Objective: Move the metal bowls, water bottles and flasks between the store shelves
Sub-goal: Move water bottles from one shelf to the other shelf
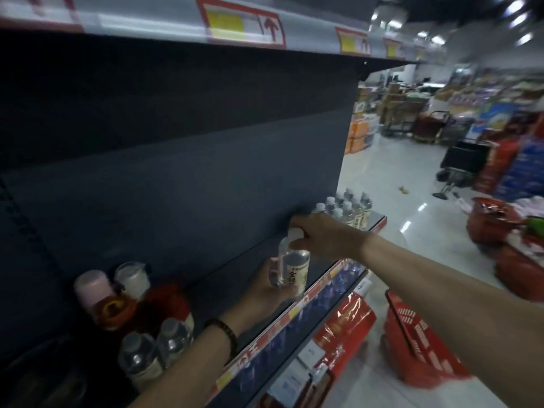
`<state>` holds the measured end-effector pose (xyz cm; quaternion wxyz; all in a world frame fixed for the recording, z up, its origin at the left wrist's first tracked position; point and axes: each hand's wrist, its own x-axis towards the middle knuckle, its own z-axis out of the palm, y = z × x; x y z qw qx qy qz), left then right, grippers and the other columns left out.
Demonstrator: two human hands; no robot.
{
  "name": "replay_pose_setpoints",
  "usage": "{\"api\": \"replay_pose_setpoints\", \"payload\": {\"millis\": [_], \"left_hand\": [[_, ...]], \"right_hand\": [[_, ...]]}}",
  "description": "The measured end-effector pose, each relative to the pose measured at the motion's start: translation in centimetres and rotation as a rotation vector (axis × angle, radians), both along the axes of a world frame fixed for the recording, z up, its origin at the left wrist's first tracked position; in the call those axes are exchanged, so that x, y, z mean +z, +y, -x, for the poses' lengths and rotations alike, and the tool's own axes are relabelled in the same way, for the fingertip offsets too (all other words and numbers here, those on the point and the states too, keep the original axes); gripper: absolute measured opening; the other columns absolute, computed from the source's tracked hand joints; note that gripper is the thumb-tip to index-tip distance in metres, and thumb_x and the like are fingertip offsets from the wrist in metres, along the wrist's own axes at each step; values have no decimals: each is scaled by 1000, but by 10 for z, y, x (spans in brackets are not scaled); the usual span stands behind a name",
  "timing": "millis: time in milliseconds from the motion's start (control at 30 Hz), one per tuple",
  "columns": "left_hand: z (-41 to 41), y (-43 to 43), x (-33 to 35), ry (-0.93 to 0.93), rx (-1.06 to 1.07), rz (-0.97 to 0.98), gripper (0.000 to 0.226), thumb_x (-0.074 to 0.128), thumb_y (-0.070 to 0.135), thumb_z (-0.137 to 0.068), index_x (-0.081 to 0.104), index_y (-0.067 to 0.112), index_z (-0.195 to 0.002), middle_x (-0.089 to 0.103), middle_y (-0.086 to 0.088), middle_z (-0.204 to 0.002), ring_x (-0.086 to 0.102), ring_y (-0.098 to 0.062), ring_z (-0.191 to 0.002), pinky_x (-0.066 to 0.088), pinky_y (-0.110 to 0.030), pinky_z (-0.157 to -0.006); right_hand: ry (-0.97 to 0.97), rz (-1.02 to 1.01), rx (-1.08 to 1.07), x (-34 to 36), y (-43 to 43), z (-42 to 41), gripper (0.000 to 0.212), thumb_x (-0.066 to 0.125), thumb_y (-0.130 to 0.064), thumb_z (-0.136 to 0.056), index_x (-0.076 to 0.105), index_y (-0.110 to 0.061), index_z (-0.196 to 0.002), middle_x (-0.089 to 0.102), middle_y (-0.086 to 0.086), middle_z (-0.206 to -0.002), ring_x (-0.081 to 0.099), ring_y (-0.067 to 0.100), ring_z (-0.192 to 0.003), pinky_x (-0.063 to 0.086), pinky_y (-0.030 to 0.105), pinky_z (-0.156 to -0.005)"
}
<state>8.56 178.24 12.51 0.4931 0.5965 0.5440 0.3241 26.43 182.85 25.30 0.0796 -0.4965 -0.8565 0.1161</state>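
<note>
Hands (306,260) grip one water bottle (294,267) over the shelf (223,278).

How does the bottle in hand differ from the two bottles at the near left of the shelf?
The held bottle is gripped by both hands, right hand on its cap, left hand around its body; the two near bottles stand free. The held one sits mid-shelf, the pair beside the flasks. All are clear with pale caps.

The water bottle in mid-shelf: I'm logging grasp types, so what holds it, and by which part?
Both hands hold the water bottle: the right hand grips its white cap from above, and the left hand wraps its lower body.
</note>
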Motion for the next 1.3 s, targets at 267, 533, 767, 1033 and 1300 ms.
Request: {"api": "replay_pose_setpoints", "payload": {"millis": [267, 533, 767, 1033, 1300], "left_hand": [[-53, 97, -25, -18, 29, 101, 56, 81, 25, -90, 53, 34, -137, 68, 13, -130, 67, -6, -116, 59, -35, -90], [-112, 179, -52, -2, 176, 225, 42, 61, 24, -97, 50, 34, -137, 68, 6, -117, 68, -16, -109, 63, -45, -92], [-142, 232, -76, 42, 297, 279, 41, 58, 27, -91, 48, 42, -127, 66, 11, -110, 69, -18, -109, 59, -57, -104], [-164, 258, -84, 59, 347, 280, 68, 64, 14, -96, 36, 29, -157, 69, 7, -111, 70, -17, -105, 62, -48, -99], [-173, 268, -84, 34, 352, 263, 80, 66, 9, -96, 28, 28, -164, 63, 19, -110, 64, -3, -102, 60, -37, -92]], "right_hand": [[-126, 62, -101, -25, 97, -46, 34, 60, -35, -106, 65, -11, -131, 63, 10, -128, 61, 28, -117, 35, 25, -80], [-175, 60, 4, -75, 212, -87, 40, 64, -44, -102, 63, -20, -135, 67, 5, -121, 62, 23, -97, 44, 30, -75], [-167, 53, 62, -120, 288, -100, 39, 71, -46, -97, 60, -23, -126, 71, 6, -121, 68, 31, -109, 48, 36, -74], [-175, 79, 69, -147, 326, -103, 45, 71, -44, -96, 60, -21, -134, 71, 7, -126, 67, 34, -116, 59, 43, -85], [-137, 85, 74, -151, 343, -110, 38, 71, -41, -97, 61, -21, -128, 73, 8, -115, 70, 32, -105, 56, 40, -74]]}}
